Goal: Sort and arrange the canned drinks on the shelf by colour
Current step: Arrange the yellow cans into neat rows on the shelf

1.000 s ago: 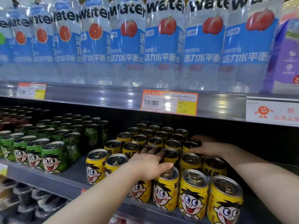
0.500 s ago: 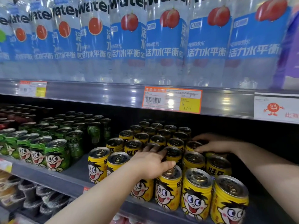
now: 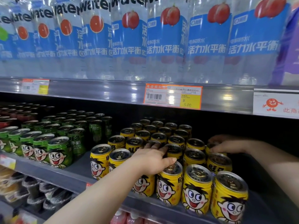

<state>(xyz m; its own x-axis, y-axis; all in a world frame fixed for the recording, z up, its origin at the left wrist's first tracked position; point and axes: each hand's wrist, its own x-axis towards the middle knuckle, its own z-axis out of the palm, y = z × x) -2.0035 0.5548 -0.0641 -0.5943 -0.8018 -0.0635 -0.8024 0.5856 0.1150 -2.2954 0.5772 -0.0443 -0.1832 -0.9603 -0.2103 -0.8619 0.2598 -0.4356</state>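
Yellow cans [image 3: 195,186] with a cartoon face stand in rows on the right part of the dark shelf [image 3: 77,167]. Green cans [image 3: 59,152] of the same kind fill the left part, with dark red cans [image 3: 6,117] behind them at the far left. My left hand [image 3: 150,160] lies over the top of a front-row yellow can [image 3: 144,185], fingers curled around it. My right hand [image 3: 226,145] reaches further back and rests on a yellow can [image 3: 213,149] at the right edge of the group; its grip is partly hidden.
The upper shelf edge [image 3: 113,92] with price tags [image 3: 173,97] hangs close above the cans. Water bottles [image 3: 165,41] line the upper shelf. A bare gap of shelf separates green from yellow cans. Wrapped goods [image 3: 32,189] sit on the shelf below.
Both hands stay on the same yellow cans. The view has shifted slightly right and closer; no can has visibly moved.
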